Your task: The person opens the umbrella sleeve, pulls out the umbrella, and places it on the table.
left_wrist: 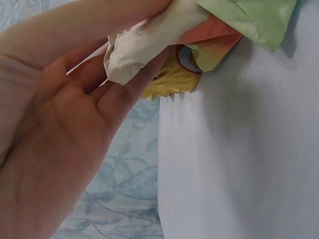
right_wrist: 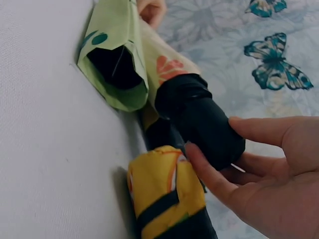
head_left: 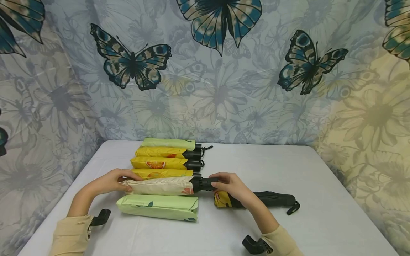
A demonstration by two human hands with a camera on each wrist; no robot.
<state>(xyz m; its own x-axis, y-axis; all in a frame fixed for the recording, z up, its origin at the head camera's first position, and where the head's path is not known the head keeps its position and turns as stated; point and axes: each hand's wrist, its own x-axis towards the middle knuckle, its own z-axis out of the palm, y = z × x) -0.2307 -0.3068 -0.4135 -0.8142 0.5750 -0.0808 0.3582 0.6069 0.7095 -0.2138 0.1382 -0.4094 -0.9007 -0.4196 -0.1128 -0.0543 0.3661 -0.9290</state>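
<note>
A folded umbrella in a cream sleeve [head_left: 163,186] with a coral flower print lies across the middle in the head view. My left hand [head_left: 120,181] pinches the sleeve's left end between thumb and fingers. At the other end, my right hand [head_left: 230,184] grips the black handle [right_wrist: 207,127] with its fingertips. Just in front lies a light green sleeve [head_left: 158,207]; the right wrist view shows its open end, dark inside. A black folded umbrella [head_left: 273,199] with a yellow printed part [right_wrist: 157,181] lies beneath and beyond my right forearm.
Behind the cream umbrella several folded umbrellas lie in a row, including a yellow one [head_left: 160,163] with an orange-slice print and a green one [head_left: 168,143] farthest back. They rest on a white-covered table [head_left: 256,163]. A butterfly-print cloth [head_left: 221,96] hangs around it.
</note>
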